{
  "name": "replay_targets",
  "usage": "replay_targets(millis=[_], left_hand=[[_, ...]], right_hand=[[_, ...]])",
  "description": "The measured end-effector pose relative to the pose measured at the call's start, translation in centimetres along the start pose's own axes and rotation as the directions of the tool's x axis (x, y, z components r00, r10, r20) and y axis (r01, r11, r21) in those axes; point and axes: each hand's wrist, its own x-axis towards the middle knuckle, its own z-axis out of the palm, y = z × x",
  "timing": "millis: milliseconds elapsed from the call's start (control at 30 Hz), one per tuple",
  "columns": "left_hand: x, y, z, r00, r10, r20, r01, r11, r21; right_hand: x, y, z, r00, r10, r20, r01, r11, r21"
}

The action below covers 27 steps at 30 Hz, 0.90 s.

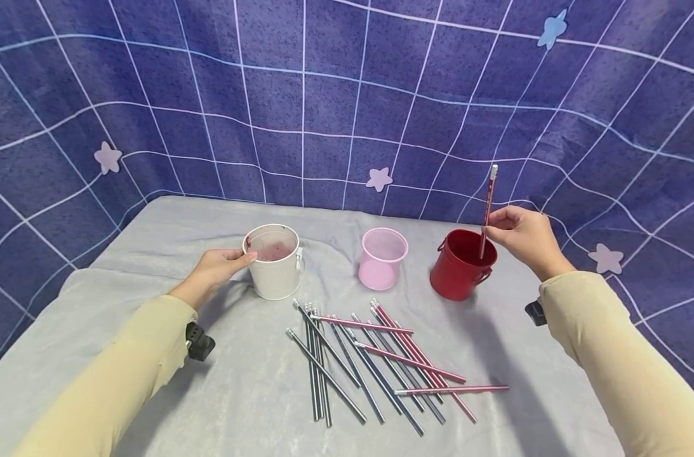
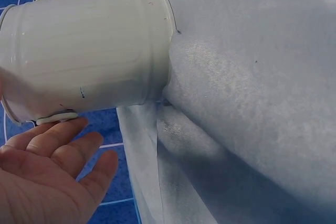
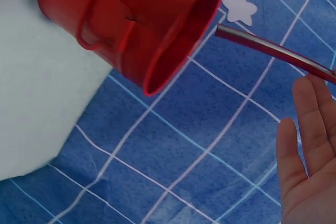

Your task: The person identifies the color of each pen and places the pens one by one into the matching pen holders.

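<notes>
My left hand [image 1: 216, 271] grips the white bucket [image 1: 275, 279] on its left side, the thumb over the rim. In the left wrist view, the fingers [image 2: 73, 150] touch the bucket's side handle. A red pencil [image 1: 489, 200] is pinched upright, eraser end up, between the right hand's [image 1: 524, 238] thumb and fingers. Its lower end is at the mouth of the red bucket [image 1: 452, 274]; in the right wrist view that end shows just outside the rim. Between the two buckets stands a pink cup [image 1: 379, 268].
Several dark pencils [image 1: 326, 376] and red pencils [image 1: 409, 362] lie loosely crossed on the grey cloth [image 1: 226, 393] in front of the containers. Behind the table hangs a blue gridded curtain [image 1: 278, 101] with stars.
</notes>
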Motion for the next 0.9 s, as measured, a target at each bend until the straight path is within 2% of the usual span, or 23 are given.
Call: replay_targets(millis=[167,300,533,700,900], left_hand=[[0.1,-0.2,0.0,1.0,0.014,-0.006,-0.014,1.0,0.005],[0.0,-0.2,0.0,1.0,0.009,-0.011,-0.009,1.0,0.002],[-0.1,0.0,0.0,1.0,-0.006,-0.015,0.006,1.0,0.0],[-0.1,-0.1,0.0,1.0,-0.012,-0.016,0.012,1.0,-0.004],[0.1,-0.2,0.1,1.0,-0.018,-0.016,0.018,1.0,-0.014]], right_hand=[[0.0,1.0,1.0,0.998,-0.017,-0.068,0.016,1.0,-0.013],[0.0,1.9,1.9,0.996,-0.002,-0.089,0.002,1.0,-0.003],[-0.2,3.0,3.0,0.996,0.071,-0.047,-0.071,0.997,0.014],[-0.4,3.7,3.8,0.997,0.066,-0.039,-0.067,0.997,-0.037],[-0.3,4.3,4.5,0.996,0.081,-0.024,-0.081,0.996,-0.021]])
